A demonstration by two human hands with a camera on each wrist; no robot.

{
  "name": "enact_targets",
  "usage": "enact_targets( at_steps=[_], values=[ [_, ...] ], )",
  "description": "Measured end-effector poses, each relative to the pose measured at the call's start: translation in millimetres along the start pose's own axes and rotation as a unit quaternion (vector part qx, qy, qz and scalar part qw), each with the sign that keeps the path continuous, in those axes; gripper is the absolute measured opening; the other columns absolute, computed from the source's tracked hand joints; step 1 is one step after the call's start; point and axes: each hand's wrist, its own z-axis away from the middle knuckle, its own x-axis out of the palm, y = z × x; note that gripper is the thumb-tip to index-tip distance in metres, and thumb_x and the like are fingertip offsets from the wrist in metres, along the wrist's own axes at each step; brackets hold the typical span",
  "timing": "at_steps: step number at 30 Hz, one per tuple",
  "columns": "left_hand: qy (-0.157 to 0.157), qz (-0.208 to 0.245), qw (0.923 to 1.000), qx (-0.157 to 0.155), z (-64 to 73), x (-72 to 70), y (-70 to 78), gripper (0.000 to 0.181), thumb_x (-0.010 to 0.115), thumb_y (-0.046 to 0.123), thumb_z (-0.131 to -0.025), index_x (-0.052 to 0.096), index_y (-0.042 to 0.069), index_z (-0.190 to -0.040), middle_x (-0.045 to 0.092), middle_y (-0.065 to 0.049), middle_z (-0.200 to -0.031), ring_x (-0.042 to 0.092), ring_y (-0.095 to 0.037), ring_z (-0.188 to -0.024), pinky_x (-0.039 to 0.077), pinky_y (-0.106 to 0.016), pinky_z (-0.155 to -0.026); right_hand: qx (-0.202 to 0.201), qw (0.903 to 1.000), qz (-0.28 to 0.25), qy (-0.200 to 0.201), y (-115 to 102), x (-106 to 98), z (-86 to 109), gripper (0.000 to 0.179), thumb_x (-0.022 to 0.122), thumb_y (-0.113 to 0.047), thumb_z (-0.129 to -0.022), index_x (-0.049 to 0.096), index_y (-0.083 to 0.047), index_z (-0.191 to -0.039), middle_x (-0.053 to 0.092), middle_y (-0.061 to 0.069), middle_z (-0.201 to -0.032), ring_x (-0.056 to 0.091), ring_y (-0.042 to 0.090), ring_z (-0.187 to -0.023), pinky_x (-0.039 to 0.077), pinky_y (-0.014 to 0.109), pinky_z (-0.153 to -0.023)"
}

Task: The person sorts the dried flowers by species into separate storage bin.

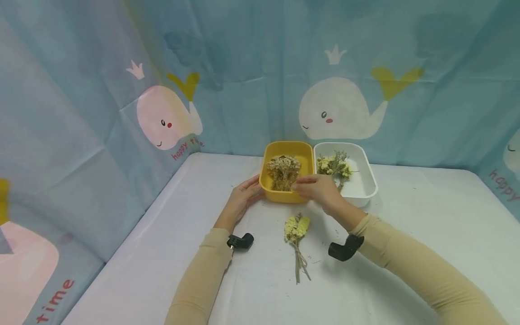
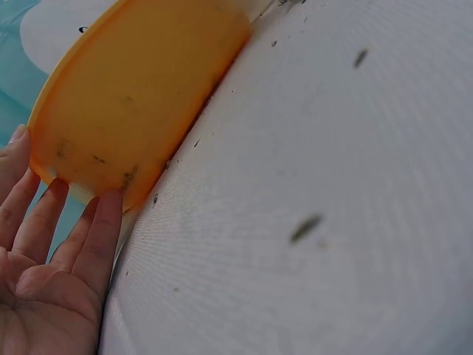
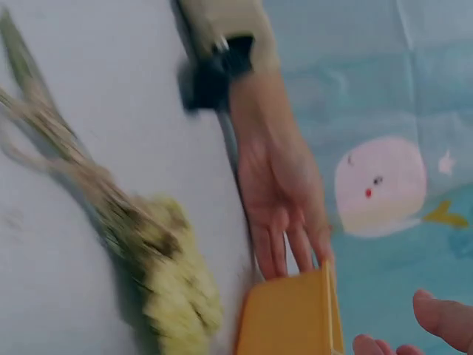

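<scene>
My left hand (image 1: 239, 201) touches the left side of a yellow plastic tray (image 1: 306, 155), its fingers fairly straight; the left wrist view shows the fingertips against the outer wall. In that tray lies a bunch of dried flowers (image 1: 284, 166) with pale heads and brownish stems. Over the tray's front right corner reaches my right hand (image 1: 322, 192), its fingers pointing left near the stems. In the right wrist view its thumb (image 3: 447, 322) stands apart from the fingertips, with nothing seen between. A bunch of yellow dried flowers (image 1: 297, 230) lies on the table in front, stems toward me.
Against the yellow tray's right side stands a white tray (image 1: 363, 180) holding a yellow and green dried flower bunch (image 1: 335, 164), partly behind my right hand. Small plant crumbs dot the white tablecloth (image 1: 252, 284). A blue curtain (image 1: 252, 113) with whale prints hangs behind the trays.
</scene>
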Motion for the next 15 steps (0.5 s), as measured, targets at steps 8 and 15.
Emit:
enact_targets(
  at_steps=[8, 15],
  values=[
    [0.001, 0.001, 1.0000, -0.001, -1.5, -2.5, 0.1, 0.050, 0.060, 0.017, -0.100, 0.048, 0.011, -0.148, 0.048, -0.003, -0.154, 0.050, -0.025, -0.138, 0.050, -0.038, -0.111, 0.006, 0.9985, -0.018, -0.052, 16.5, -6.6, 34.5, 0.048, 0.072, -0.011, -0.091, 0.058, 0.010, -0.131, 0.065, 0.023, -0.129, 0.072, 0.017, -0.101, 0.059, 0.037, -0.097],
    [-0.007, 0.002, 1.0000, 0.004, -1.8, -1.8, -1.8, 0.052, 0.057, 0.016, -0.102, 0.043, 0.008, -0.150, 0.043, -0.006, -0.157, 0.047, -0.026, -0.141, 0.047, -0.041, -0.114, 0.020, 0.9961, -0.016, -0.085, 32.2, -12.2, 56.9, 0.042, 0.075, -0.012, -0.088, 0.063, 0.012, -0.120, 0.077, 0.006, -0.101, 0.074, 0.016, -0.093, 0.060, 0.041, -0.096]
  ],
)
